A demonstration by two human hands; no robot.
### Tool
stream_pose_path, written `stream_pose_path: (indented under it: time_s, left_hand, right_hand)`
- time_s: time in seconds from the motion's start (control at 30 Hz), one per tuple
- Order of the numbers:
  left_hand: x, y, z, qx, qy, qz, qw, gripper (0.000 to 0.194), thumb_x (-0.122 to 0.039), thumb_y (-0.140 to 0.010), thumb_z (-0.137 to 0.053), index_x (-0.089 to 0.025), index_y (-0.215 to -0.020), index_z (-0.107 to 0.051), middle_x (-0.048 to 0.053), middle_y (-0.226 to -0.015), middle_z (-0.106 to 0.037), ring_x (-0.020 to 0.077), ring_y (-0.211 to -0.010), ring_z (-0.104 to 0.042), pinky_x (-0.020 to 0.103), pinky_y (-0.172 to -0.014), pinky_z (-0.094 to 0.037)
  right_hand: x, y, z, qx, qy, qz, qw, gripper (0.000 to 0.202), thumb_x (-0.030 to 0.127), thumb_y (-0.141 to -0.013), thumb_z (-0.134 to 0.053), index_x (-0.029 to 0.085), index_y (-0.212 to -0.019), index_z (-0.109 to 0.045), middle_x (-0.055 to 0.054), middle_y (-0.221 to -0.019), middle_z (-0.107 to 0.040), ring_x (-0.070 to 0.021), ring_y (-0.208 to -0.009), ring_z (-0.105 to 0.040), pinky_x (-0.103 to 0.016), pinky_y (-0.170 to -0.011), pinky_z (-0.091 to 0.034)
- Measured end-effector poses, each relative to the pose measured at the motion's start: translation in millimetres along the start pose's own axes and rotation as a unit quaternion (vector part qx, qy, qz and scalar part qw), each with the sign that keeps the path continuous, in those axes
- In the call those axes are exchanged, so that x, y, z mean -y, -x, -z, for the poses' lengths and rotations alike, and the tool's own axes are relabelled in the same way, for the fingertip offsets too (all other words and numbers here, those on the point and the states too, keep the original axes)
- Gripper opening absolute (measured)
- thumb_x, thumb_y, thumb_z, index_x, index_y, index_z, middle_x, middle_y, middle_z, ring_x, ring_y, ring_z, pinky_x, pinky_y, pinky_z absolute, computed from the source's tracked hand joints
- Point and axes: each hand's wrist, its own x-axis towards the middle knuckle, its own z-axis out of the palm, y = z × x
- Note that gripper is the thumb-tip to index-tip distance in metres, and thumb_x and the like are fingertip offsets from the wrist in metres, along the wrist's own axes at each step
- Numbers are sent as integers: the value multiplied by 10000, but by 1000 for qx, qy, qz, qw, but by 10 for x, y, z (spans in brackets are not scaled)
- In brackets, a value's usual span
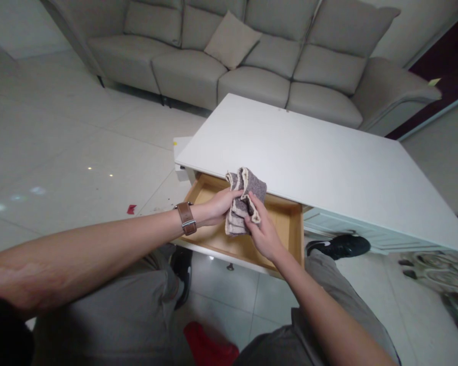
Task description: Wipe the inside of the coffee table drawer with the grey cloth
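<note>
White table (309, 152), open drawer (209, 239) beneath folded cloth (254, 184), 2 hands gripping it.

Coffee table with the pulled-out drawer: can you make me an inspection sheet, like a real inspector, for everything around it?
Surface: white coffee table, drawer pulled out, wooden inside.
Job's things: folded grey cloth with cream edges, held above the drawer.
Clutter: small red scrap on the tiled floor.
Grippers: bare left hand and right hand, both holding the cloth; watch on left wrist.
Cables: nothing seen.
Surroundings: grey sofa with a loose cushion.
</note>
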Motion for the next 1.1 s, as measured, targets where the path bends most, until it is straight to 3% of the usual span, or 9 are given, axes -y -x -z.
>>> stream_pose_path:
  time_s: [0.07, 0.2, 0.37, 0.47, 0.57, 0.67, 0.83, 1.1]
  left_hand:
    - [-10, 21, -39, -13, -14, 9, 1000, 159, -91, -901, -554, -114, -874, -709, 98, -778, -766, 165, -642, -695, 255, -634, -574]
    - [-14, 37, -71, -23, -19, 8, 1000, 184, -96, -905, -538, -117, -898, -721, 93, -787, -766, 170, -664, -701, 256, -640, -572]
    - [15, 2, -31, -27, -12, 28, 999, 168, -179, -916, -568, -114, -859, -712, 94, -765, -755, 170, -638, -679, 264, -627, -563]
    - [14, -15, -7, -17, 5, 45, 999, 230, -231, -934, -528, -112, -852, -706, 100, -759, -753, 181, -631, -675, 286, -637, -569]
    - [-5, -23, 11, 23, 36, 37, 998, 249, -166, -878, -485, -96, -913, -721, 102, -792, -764, 197, -693, -700, 306, -729, -584]
    - [-16, -38, 37, 35, 36, 34, 998, 271, -127, -807, -492, -82, -936, -726, 101, -793, -764, 210, -719, -708, 317, -776, -583]
    - [20, -74, 74, -3, 11, 32, 999, 194, -116, -820, -501, -98, -828, -694, 91, -725, -736, 188, -652, -675, 292, -728, -571]
    - [74, 3, -6, 65, 8, 44, 997, 188, -232, -936, -596, -101, -973, -725, 123, -931, -782, 213, -844, -726, 329, -852, -578]
  right_hand:
    - [-30, 31, -57, 22, 36, 12, 999, 632, 328, -939, -606, 232, -1530, -407, -140, -1583, -461, -269, -1456, -444, -506, -1234, -333]
    - [-98, 28, -79, -38, 38, 13, 998, 733, 247, -889, -638, 206, -1527, -281, -182, -1478, -530, -255, -1324, -569, -475, -1112, -486]
    - [-102, 2, -46, -51, 118, 51, 990, 542, 254, -838, -695, 207, -1346, -513, -168, -1352, -609, -288, -1271, -588, -491, -1083, -500]
    - [-81, -3, -28, -58, 143, 93, 984, 352, 224, -899, -607, 218, -1251, -610, -150, -1334, -641, -281, -1288, -585, -489, -1107, -477]
    - [-50, -10, -3, -91, 124, 82, 985, 281, 204, -959, -516, 219, -1197, -664, -124, -1272, -694, -253, -1213, -638, -448, -1069, -502]
    - [-18, -20, 32, -141, 82, 34, 986, 257, 239, -988, -497, 210, -1156, -689, -101, -1163, -738, -238, -1086, -685, -412, -988, -538]
    - [10, -28, 70, -183, 67, -9, 981, 236, 302, -998, -513, 192, -1101, -694, -90, -1071, -751, -233, -993, -693, -390, -919, -547]
    - [10, -43, 58, -125, 145, 55, 980, 320, 301, -879, -695, 212, -1184, -655, -120, -1158, -715, -262, -1072, -666, -414, -958, -543]
